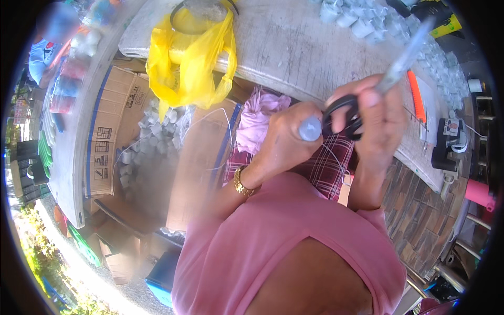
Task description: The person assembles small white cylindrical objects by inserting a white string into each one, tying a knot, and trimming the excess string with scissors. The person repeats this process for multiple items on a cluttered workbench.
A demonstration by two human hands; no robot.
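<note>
Above a lap in pink, the left hand (286,137) gripped 1 small grey cap (310,128) — light, rigid, likely best pinched at its sides — while the right hand (374,122) closed around black-handled scissors (389,73) beside it.

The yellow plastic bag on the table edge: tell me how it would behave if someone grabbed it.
The yellow plastic bag is probably floppy: it drapes and creases over the edge of the table. It looks thin and light, so it would likely crumple in the hands rather than hold shape. Part hangs off the edge, so a tug might slide it off, though something dark sits on its top.
</note>
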